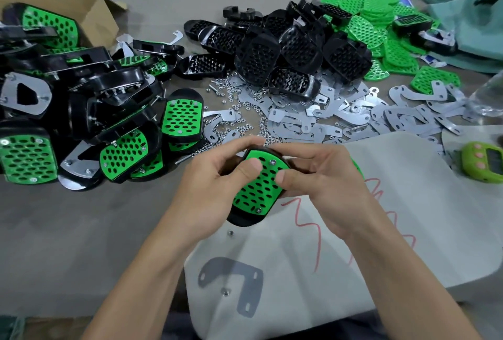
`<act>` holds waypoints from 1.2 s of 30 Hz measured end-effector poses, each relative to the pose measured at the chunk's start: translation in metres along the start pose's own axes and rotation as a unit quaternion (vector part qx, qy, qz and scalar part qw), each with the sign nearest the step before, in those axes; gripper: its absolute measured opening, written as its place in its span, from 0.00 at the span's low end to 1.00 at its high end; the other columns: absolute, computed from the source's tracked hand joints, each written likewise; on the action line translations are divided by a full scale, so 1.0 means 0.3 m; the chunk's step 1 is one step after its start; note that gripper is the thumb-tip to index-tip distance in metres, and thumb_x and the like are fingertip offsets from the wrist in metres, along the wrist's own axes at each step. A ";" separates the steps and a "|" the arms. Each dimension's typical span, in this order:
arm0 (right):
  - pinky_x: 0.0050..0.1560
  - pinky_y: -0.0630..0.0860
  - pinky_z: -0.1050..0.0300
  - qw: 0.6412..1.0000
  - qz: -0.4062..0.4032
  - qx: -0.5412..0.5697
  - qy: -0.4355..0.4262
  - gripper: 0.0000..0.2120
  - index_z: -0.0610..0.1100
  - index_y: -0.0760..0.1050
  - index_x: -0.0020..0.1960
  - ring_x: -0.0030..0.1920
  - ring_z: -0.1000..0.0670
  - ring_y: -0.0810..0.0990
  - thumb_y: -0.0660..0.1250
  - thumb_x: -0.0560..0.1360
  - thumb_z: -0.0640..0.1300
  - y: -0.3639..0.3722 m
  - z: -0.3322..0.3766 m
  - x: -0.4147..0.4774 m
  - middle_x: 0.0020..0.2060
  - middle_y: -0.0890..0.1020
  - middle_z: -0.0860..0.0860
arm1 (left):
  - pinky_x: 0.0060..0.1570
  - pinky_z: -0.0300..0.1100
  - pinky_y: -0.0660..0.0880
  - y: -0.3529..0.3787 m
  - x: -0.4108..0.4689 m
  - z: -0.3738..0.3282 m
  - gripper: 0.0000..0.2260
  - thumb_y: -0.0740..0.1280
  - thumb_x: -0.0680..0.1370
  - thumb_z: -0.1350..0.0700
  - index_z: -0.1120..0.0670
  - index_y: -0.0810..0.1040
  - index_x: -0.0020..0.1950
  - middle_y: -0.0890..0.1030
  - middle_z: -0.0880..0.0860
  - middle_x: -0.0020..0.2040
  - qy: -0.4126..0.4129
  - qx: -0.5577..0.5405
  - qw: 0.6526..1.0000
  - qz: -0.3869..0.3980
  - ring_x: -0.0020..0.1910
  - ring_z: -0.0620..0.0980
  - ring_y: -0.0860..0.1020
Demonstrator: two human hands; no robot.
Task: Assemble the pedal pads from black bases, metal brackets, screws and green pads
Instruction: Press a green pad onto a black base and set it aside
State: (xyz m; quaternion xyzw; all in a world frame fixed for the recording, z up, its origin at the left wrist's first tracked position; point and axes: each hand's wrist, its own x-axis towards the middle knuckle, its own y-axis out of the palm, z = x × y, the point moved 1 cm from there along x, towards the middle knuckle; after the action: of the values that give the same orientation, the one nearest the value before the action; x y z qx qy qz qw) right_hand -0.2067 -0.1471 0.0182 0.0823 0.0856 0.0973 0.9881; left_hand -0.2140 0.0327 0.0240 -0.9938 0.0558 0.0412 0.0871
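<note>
Both hands hold one pedal pad [255, 192] just above the bench [81, 219], its green face up in a black base, with screw heads [272, 161] at the corners. The left hand [215, 176] grips its left edge, thumb on the green face. The right hand [321, 176] has its fingers [283, 176] curled round the right edge, thumb pressing the face.

Left of the pedal pad is a heap of finished pedals [81, 111]. Beyond it, loose nuts [239, 119] and metal brackets [353, 116] are scattered, with black bases [285, 48] piled behind them and green pads [381, 26] farther right. Below it, on a grey sheet [340, 244], lie a single bracket [234, 282] and a small nut [230, 233]. To its right sits a green timer [481, 162].
</note>
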 end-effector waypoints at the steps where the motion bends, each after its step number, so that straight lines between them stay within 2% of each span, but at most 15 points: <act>1: 0.43 0.83 0.46 1.000 0.003 -0.001 -0.004 0.20 0.41 0.84 0.56 0.44 0.40 0.86 0.68 0.72 0.22 -0.001 0.002 -0.002 0.45 0.87 0.39 | 0.53 0.52 0.79 -0.005 0.003 -0.005 0.13 0.70 0.74 0.50 0.40 0.84 0.57 0.84 0.60 0.51 -0.005 -0.001 1.000 0.013 0.46 0.48 0.80; 4: 0.45 0.84 0.47 1.000 0.004 -0.020 -0.023 0.22 0.46 0.84 0.54 0.44 0.42 0.87 0.68 0.72 0.22 0.004 0.011 -0.010 0.44 0.88 0.42 | 0.55 0.58 0.78 -0.004 0.000 -0.014 0.13 0.70 0.73 0.53 0.39 0.86 0.54 0.86 0.59 0.48 0.010 0.005 1.000 0.000 0.48 0.59 0.83; 6: 0.45 0.84 0.50 0.999 -0.002 -0.033 -0.038 0.22 0.47 0.84 0.54 0.44 0.44 0.87 0.69 0.71 0.22 0.008 0.011 -0.016 0.44 0.88 0.44 | 0.53 0.61 0.80 0.003 -0.004 -0.011 0.13 0.71 0.72 0.53 0.38 0.86 0.52 0.87 0.55 0.45 0.026 0.000 0.999 -0.036 0.49 0.62 0.83; 9: 0.45 0.84 0.48 0.997 -0.009 -0.044 -0.056 0.20 0.44 0.85 0.55 0.44 0.45 0.87 0.70 0.69 0.25 0.012 0.011 -0.022 0.44 0.88 0.45 | 0.52 0.63 0.80 0.017 -0.008 -0.002 0.11 0.73 0.69 0.50 0.39 0.87 0.50 0.87 0.57 0.44 0.037 -0.017 0.997 -0.062 0.47 0.66 0.83; 11: 0.45 0.84 0.47 0.997 -0.020 -0.049 -0.052 0.21 0.43 0.85 0.56 0.44 0.45 0.87 0.70 0.70 0.24 0.015 0.004 -0.020 0.44 0.88 0.46 | 0.51 0.62 0.80 0.019 -0.006 0.003 0.11 0.73 0.69 0.52 0.40 0.87 0.50 0.87 0.58 0.43 0.038 -0.015 0.996 -0.076 0.44 0.65 0.83; 13: 0.43 0.84 0.51 0.997 -0.029 -0.047 -0.045 0.22 0.47 0.86 0.53 0.43 0.46 0.87 0.70 0.70 0.23 0.021 -0.004 -0.016 0.43 0.88 0.47 | 0.50 0.62 0.80 0.019 0.001 0.007 0.11 0.72 0.70 0.54 0.42 0.87 0.49 0.86 0.59 0.43 0.028 -0.012 0.996 -0.082 0.41 0.58 0.82; 16: 0.41 0.83 0.52 0.997 -0.044 -0.034 -0.044 0.19 0.51 0.87 0.49 0.42 0.46 0.87 0.72 0.67 0.30 0.032 -0.018 -0.012 0.42 0.88 0.47 | 0.51 0.62 0.79 0.017 0.013 0.004 0.11 0.72 0.69 0.55 0.45 0.88 0.48 0.86 0.61 0.43 0.000 -0.031 0.997 -0.071 0.40 0.53 0.80; 20: 0.50 0.84 0.46 0.993 -0.087 0.080 -0.023 0.17 0.43 0.85 0.56 0.46 0.45 0.85 0.70 0.69 0.33 0.062 -0.062 -0.005 0.46 0.87 0.44 | 0.49 0.62 0.80 0.019 0.033 -0.002 0.10 0.72 0.69 0.54 0.47 0.88 0.48 0.86 0.63 0.43 -0.009 -0.037 0.996 -0.079 0.40 0.54 0.81; 21: 0.52 0.83 0.46 0.991 -0.101 0.085 -0.018 0.16 0.43 0.83 0.58 0.47 0.47 0.85 0.71 0.72 0.33 0.070 -0.072 -0.006 0.46 0.87 0.45 | 0.49 0.60 0.81 0.020 0.037 0.001 0.10 0.72 0.69 0.54 0.48 0.88 0.48 0.86 0.62 0.42 -0.018 -0.050 0.994 -0.092 0.39 0.54 0.81; 23: 0.52 0.83 0.50 0.993 -0.111 0.012 -0.024 0.18 0.45 0.80 0.63 0.48 0.49 0.85 0.70 0.76 0.32 0.079 -0.086 -0.010 0.47 0.87 0.47 | 0.48 0.55 0.81 0.021 0.046 0.011 0.09 0.72 0.68 0.54 0.47 0.88 0.46 0.86 0.61 0.41 -0.040 -0.083 0.988 -0.122 0.39 0.54 0.82; 25: 0.49 0.83 0.53 0.996 -0.074 -0.056 -0.020 0.24 0.51 0.77 0.67 0.49 0.49 0.86 0.71 0.75 0.33 0.082 -0.092 -0.020 0.48 0.87 0.48 | 0.45 0.51 0.82 0.021 0.049 0.020 0.08 0.73 0.69 0.56 0.47 0.88 0.45 0.86 0.59 0.39 -0.049 -0.103 0.983 -0.141 0.38 0.53 0.83; 28: 0.51 0.84 0.46 1.000 0.012 -0.012 0.023 0.33 0.59 0.71 0.70 0.53 0.43 0.86 0.70 0.72 0.33 0.067 -0.087 -0.028 0.54 0.86 0.46 | 0.41 0.47 0.82 0.018 0.058 0.027 0.07 0.74 0.74 0.62 0.51 0.88 0.45 0.86 0.55 0.38 -0.051 -0.109 0.980 -0.161 0.36 0.51 0.83; 30: 0.53 0.83 0.46 0.998 0.049 -0.028 0.028 0.38 0.60 0.68 0.73 0.54 0.42 0.85 0.71 0.71 0.30 0.049 -0.080 -0.024 0.56 0.85 0.45 | 0.37 0.43 0.82 0.015 0.063 0.033 0.09 0.73 0.76 0.65 0.51 0.87 0.45 0.86 0.53 0.37 -0.063 -0.113 0.976 -0.175 0.36 0.49 0.83; 33: 0.55 0.82 0.42 0.996 0.045 -0.077 0.018 0.42 0.59 0.69 0.72 0.52 0.42 0.86 0.73 0.68 0.27 0.046 -0.070 -0.014 0.54 0.86 0.44 | 0.36 0.40 0.80 0.013 0.066 0.041 0.09 0.73 0.76 0.66 0.52 0.87 0.46 0.86 0.53 0.38 -0.074 -0.122 0.973 -0.180 0.36 0.48 0.83; 36: 0.56 0.80 0.33 0.998 0.021 -0.056 0.030 0.42 0.57 0.70 0.71 0.49 0.38 0.86 0.73 0.65 0.27 0.059 -0.080 -0.011 0.49 0.87 0.41 | 0.38 0.43 0.81 0.011 0.071 0.047 0.09 0.73 0.75 0.65 0.51 0.87 0.45 0.86 0.54 0.38 -0.074 -0.113 0.975 -0.175 0.36 0.49 0.83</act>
State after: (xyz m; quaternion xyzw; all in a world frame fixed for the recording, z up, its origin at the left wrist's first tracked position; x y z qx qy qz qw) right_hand -0.2174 -0.1271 -0.0014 0.0261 0.1081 0.1250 0.9859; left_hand -0.1945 0.0297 0.0078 -0.9857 -0.1310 0.1045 -0.0164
